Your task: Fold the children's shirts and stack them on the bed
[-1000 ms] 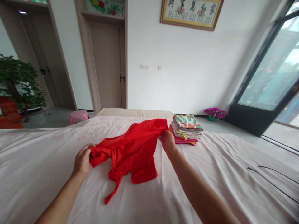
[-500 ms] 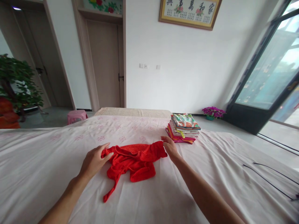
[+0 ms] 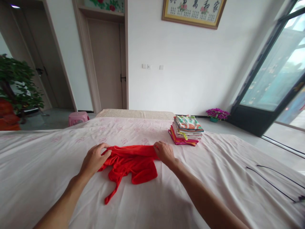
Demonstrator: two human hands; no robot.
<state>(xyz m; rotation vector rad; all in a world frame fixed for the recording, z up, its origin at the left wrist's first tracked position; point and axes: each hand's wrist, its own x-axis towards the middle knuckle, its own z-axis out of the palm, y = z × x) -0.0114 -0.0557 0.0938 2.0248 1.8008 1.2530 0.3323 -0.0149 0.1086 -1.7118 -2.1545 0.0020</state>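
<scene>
A red garment [image 3: 133, 162] lies crumpled on the pale sheet in front of me, with a narrow strap trailing toward me at its lower left. Its exact kind I cannot tell. My left hand [image 3: 95, 157] pinches the far left corner between thumb and fingers. At the far right end, my right hand [image 3: 165, 152] grips the same edge, its fingertips partly hidden by the cloth. Between the hands the far edge runs fairly straight, while the nearer part stays bunched.
Right of the garment sits a stack of folded cloths [image 3: 187, 130]. Two thin black cords [image 3: 271, 184] lie on the sheet [image 3: 214, 190] at the right. Beyond the bed are a pink stool [image 3: 78, 118], purple flowers [image 3: 217, 114] and a leafy plant [image 3: 20, 82].
My right hand has moved left and closed on the garment's edge. The far edge is now folded over and straighter. My left hand has shifted slightly left.
</scene>
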